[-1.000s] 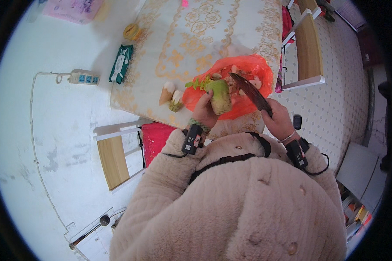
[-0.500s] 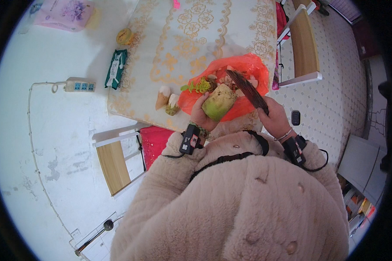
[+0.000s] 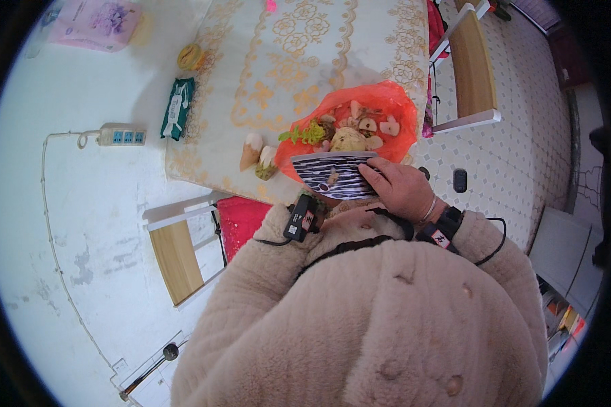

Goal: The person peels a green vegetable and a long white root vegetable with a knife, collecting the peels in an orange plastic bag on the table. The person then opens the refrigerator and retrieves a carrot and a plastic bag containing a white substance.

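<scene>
Knife [image 3: 336, 175], broad and striped black and white, lay flat in the right hand [image 3: 402, 190], whose fingers [image 3: 373, 173] curled over the blade's right end, closed on it, at the near edge of the table [image 3: 278, 74]. Just beyond the blade sat an orange plastic bag [image 3: 395, 103] with vegetable scraps. 2 cut vegetable pieces [image 3: 258, 157] stood to the bag's left. The left hand was hidden under the blade and sleeve; I could not tell its state.
</scene>
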Motion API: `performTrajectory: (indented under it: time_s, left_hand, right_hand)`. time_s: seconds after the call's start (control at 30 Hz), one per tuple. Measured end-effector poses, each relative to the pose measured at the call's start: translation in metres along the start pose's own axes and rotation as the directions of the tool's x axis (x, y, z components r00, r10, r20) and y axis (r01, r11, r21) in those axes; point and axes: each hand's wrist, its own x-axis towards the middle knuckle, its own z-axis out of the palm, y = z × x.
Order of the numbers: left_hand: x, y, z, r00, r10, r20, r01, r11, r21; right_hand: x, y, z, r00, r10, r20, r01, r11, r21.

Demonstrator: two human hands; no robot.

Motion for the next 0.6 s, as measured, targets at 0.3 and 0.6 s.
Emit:
performTrajectory:
  time_s: [0.3,0.6]
  left_hand:
    - [-0.005,-0.005,0.010,0.982,0.100,-0.160,-0.073,0.983,0.168]
    - [-0.006,-0.007,0.007,0.966,0.203,-0.159,-0.139,0.929,0.342]
  right_hand:
    - [0.000,0.011,0.013,0.987,0.162,0.004,-0.162,0.986,-0.051]
    - [-0.004,0.002,0.008,0.991,0.131,0.033,-0.132,0.991,0.015]
